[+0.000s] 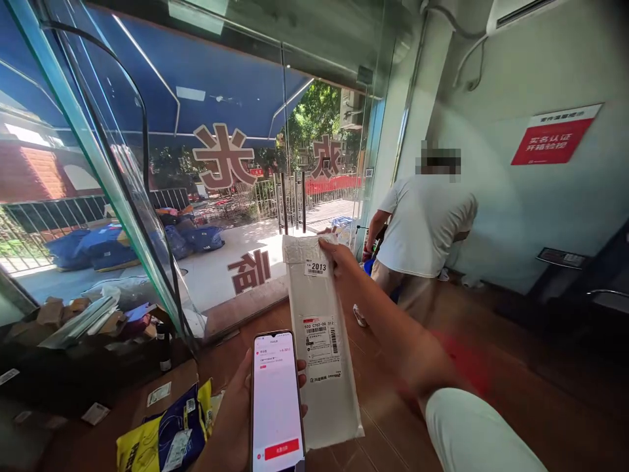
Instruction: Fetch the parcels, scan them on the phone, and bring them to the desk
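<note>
My left hand is wrapped round a smartphone held upright, its lit screen showing white with red bars. My right hand grips the top edge of a long white parcel bag, which hangs down just right of the phone. The bag carries a small label reading 2013 and a barcode shipping label. Fingertips of my left hand also touch the bag's left edge.
A person in a white shirt bends near the glass door ahead. A yellow and blue parcel and a cardboard box lie at lower left. Loose packaging is piled by the glass wall. Brown wood floor spreads right.
</note>
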Demonstrator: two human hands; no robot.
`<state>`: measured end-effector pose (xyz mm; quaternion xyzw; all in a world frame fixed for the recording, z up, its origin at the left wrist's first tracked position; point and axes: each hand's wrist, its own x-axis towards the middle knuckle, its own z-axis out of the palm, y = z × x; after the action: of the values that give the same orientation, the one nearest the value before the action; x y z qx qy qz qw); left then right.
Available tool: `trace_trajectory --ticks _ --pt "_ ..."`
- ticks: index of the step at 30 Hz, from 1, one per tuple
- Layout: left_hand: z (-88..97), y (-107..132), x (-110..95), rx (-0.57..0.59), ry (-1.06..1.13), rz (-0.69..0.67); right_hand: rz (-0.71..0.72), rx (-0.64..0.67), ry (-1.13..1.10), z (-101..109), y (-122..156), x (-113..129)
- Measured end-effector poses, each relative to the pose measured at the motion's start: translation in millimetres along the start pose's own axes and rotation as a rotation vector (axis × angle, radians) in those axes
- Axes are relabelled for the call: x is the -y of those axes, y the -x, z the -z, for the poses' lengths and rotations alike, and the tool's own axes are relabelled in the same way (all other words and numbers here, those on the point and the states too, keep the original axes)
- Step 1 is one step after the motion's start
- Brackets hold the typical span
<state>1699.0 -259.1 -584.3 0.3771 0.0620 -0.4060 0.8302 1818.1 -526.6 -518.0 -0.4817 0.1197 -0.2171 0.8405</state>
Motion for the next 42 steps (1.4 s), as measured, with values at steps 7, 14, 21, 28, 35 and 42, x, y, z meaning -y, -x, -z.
trace_trajectory --ticks 7,14,21,28,35,42 --pt "-0.5 22 17 -0.002 -0.089 -0.009 -0.014 -0.070 0.016 11 46 23" --pt "-11.3 15 34 0.067 -0.167 0.029 0.068 -0.159 0.001 44 69 55" --pt "-53.7 -8 67 0.197 -0.179 0.171 0.174 -0.296 -0.026 115 93 102" --pt "-130.9 -42 133 0.313 -0.219 0.317 0.286 -0.409 -0.057 219 127 169" --pt "-213.4 -78 217 0.506 -0.252 0.414 0.372 -0.497 -0.064 330 164 234" --pt "-271.7 -115 284 0.604 -0.302 0.523 0.431 -0.610 -0.082 420 187 277"
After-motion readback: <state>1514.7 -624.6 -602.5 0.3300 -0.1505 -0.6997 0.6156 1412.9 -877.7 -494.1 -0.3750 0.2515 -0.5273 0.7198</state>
